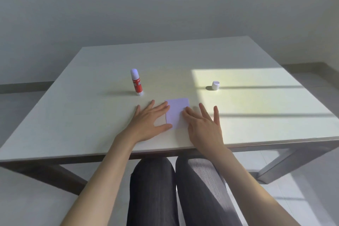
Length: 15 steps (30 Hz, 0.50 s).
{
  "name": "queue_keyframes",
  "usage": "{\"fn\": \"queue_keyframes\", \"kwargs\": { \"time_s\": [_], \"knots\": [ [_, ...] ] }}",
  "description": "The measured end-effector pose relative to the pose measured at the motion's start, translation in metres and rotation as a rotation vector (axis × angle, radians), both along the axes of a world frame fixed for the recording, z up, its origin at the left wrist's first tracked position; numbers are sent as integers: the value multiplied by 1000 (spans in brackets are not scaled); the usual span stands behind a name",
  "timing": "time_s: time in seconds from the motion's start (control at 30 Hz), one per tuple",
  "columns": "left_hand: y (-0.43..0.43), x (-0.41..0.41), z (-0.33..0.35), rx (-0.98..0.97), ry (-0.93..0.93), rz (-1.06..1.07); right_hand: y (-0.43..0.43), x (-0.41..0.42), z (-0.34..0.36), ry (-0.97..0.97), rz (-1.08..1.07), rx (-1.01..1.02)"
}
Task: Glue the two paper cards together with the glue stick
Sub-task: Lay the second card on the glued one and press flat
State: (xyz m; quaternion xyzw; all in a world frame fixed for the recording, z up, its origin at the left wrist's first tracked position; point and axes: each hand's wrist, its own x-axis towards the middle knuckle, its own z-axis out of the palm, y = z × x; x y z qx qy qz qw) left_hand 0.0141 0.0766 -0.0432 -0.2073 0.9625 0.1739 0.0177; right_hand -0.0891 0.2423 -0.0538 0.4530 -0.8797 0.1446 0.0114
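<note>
Paper card (177, 113) lies flat on the table (238, 119) between my hands, long axis running away from me. Left hand (148, 123) and right hand (203, 124) are spread flat, gripping nothing, fingertips pressing its edges. Glue stick (136, 82) stands uncapped beyond my left hand, the nearer one; its cap (215, 85) sits far right.

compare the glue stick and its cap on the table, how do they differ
The glue stick is tall and slim with a red label and stands uncapped, its pale glue tip exposed; the cap is short, squat and plain white. The glue stick sits in the shaded part of the table, beyond the left hand; the cap sits in the sunlit patch, beyond the right hand. Both stand upright, untouched by either hand.
</note>
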Motion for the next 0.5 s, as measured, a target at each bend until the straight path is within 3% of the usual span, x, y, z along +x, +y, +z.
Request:
{"fn": "queue_keyframes", "kwargs": {
  "time_s": [0.23, 0.4, 0.5],
  "knots": [
    [-9, 6, -6, -16, -3, -27, -21, 3, 3, -28, 299, 183],
    [-7, 3, -7, -57, -6, -25, -40, -35, 10, -44, 136, 335],
    [-6, 1, -7, -47, -6, -21, -34, -27, 11, 11, 151, 310]
  ]
}}
